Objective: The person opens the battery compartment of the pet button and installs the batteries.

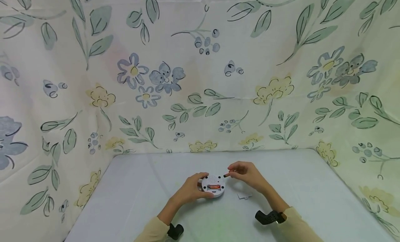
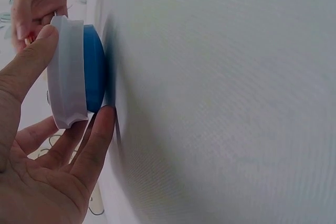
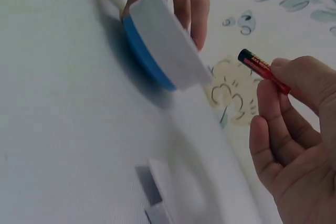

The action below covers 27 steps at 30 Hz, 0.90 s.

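Note:
A round white device with a blue underside [image 1: 218, 193] lies with its battery compartment facing up. One red battery [image 1: 214, 187] sits in that compartment. My left hand [image 1: 190, 190] grips the device by its rim, thumb on the near edge and fingers around the far side. Just right of the device, my right hand [image 1: 245, 174] pinches a red and black battery [image 3: 257, 66] between thumb and fingertips, clear of the compartment. In the left wrist view the white casing [image 2: 68, 72] and blue part [image 2: 94, 69] show edge-on.
A small white cover piece [image 1: 244, 196] lies on the white table [image 1: 140, 207], to the right of the device. Floral cloth [image 1: 200, 78] hangs behind the table and along both sides. A black band with a camera [image 1: 268, 217] is on the right wrist.

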Each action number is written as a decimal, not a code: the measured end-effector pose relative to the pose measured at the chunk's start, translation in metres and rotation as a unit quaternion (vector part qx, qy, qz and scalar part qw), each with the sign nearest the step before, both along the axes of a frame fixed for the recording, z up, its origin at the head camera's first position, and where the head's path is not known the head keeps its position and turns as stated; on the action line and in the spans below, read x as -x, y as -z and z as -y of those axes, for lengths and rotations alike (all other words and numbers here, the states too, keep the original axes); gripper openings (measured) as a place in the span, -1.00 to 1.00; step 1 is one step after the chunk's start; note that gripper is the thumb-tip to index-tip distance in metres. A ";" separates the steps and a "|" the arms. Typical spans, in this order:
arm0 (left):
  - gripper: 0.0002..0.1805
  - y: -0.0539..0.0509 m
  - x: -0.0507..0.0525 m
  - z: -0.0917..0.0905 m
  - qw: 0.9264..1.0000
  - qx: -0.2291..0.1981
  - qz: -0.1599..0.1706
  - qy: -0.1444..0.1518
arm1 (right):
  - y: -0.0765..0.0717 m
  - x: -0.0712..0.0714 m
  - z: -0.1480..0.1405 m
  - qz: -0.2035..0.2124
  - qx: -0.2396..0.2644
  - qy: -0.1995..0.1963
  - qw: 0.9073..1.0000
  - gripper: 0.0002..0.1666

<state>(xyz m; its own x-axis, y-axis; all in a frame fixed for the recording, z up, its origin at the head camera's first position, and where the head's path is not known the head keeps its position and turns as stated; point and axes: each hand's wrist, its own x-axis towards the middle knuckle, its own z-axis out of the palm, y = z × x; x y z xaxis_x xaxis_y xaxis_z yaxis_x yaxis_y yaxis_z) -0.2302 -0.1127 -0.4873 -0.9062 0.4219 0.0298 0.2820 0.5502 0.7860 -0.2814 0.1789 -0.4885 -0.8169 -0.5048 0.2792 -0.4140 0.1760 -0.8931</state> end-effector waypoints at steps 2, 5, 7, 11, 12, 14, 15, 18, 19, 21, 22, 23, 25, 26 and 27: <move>-0.11 -0.001 0.000 0.000 1.000 -0.005 0.003 0.002 | -0.004 -0.004 0.004 0.011 0.021 0.003 1.000 -0.68; -0.11 -0.001 0.000 0.000 1.000 -0.010 0.005 0.003 | -0.009 -0.008 0.009 0.032 0.053 -0.003 0.998 -0.68; -0.11 -0.002 0.000 0.000 1.000 -0.010 0.004 0.004 | -0.010 -0.010 0.012 0.042 0.071 -0.009 0.997 -0.68; -0.11 -0.002 -0.001 0.000 1.000 -0.007 0.003 0.002 | -0.008 -0.010 0.017 0.054 0.097 -0.014 0.994 -0.67; -0.11 -0.002 -0.001 0.000 1.000 -0.007 0.002 0.003 | -0.007 -0.010 0.018 0.055 0.100 -0.014 0.993 -0.68; -0.11 -0.002 -0.001 -0.001 1.000 -0.006 0.000 0.004 | -0.005 -0.011 0.020 0.059 0.104 -0.017 0.993 -0.72; -0.11 -0.002 -0.002 -0.001 1.000 -0.005 -0.001 0.004 | -0.004 -0.011 0.021 0.061 0.105 -0.019 0.992 -0.74; -0.12 -0.002 -0.002 -0.001 1.000 -0.007 -0.003 0.006 | -0.003 -0.013 0.023 0.067 0.109 -0.029 0.991 -0.80; -0.12 -0.003 -0.002 -0.001 1.000 -0.008 -0.001 0.005 | -0.002 -0.014 0.023 0.069 0.111 -0.033 0.991 -0.80; -0.12 -0.003 -0.002 -0.001 1.000 -0.009 0.001 0.005 | -0.002 -0.015 0.025 0.068 0.109 -0.039 0.991 -0.81; -0.12 -0.003 -0.002 -0.001 1.000 -0.011 0.001 0.005 | -0.002 -0.015 0.025 0.068 0.108 -0.041 0.991 -0.81; -0.12 -0.003 -0.002 -0.001 1.000 -0.010 0.000 0.005 | -0.001 -0.016 0.026 0.068 0.106 -0.043 0.991 -0.81; -0.12 -0.003 -0.002 -0.001 1.000 -0.010 -0.002 0.007 | -0.002 -0.018 0.028 0.071 0.101 -0.043 0.991 -0.81; -0.12 -0.003 -0.002 -0.001 1.000 -0.009 -0.005 0.009 | -0.002 -0.019 0.029 0.075 0.098 -0.041 0.992 -0.80; -0.12 -0.003 -0.003 -0.001 1.000 -0.010 -0.008 0.010 | -0.003 -0.020 0.030 0.079 0.095 -0.038 0.992 -0.80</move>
<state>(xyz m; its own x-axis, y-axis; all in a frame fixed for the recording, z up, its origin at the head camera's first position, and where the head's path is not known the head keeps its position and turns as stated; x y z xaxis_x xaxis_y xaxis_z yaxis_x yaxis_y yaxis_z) -0.2277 -0.1115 -0.4845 -0.8967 0.4395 0.0520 0.3051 0.5287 0.7921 -0.2617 0.1491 -0.4852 -0.8193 -0.5172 0.2476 -0.2724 -0.0289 -0.9617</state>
